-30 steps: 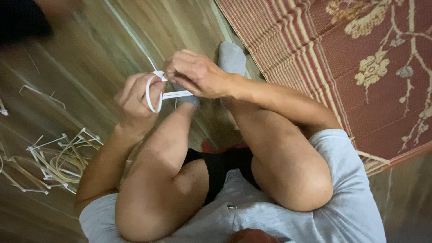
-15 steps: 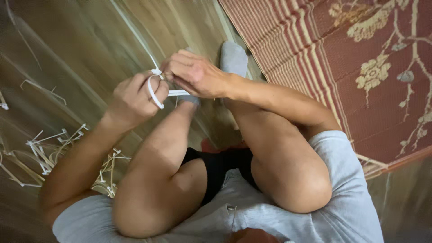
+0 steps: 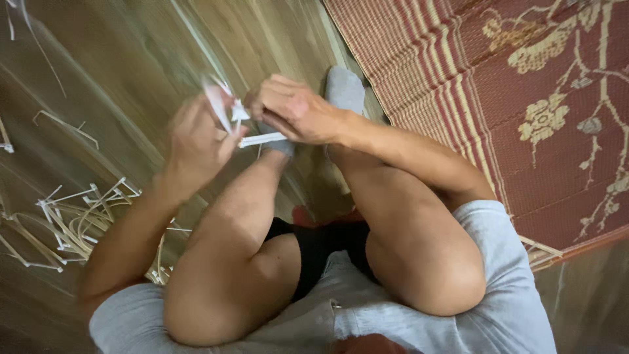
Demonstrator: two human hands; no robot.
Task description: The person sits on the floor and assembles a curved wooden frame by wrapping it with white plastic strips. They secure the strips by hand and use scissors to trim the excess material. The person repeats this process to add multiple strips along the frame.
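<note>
Overhead, both hands pinched 1 thin, flat white strip (image 3: 261,139) above the knees: left hand (image 3: 196,141) blurred, its grip closed on the looped end; right hand (image 3: 293,108) gripped the straight end. Pale strips (image 3: 72,219) littered the glossy wooden floor (image 3: 118,78) beside a ribbed red mat (image 3: 524,85).

Left hand (image 3: 196,141) and white strip (image 3: 226,111) motion-blurred, grip unclear, patterned mat (image 3: 524,78) cut off by frame edge

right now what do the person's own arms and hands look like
Both arms are bare from short grey sleeves down to the hands. The left hand is motion-blurred; the right hand is sharp. No gloves, watch or rings are visible.
</note>
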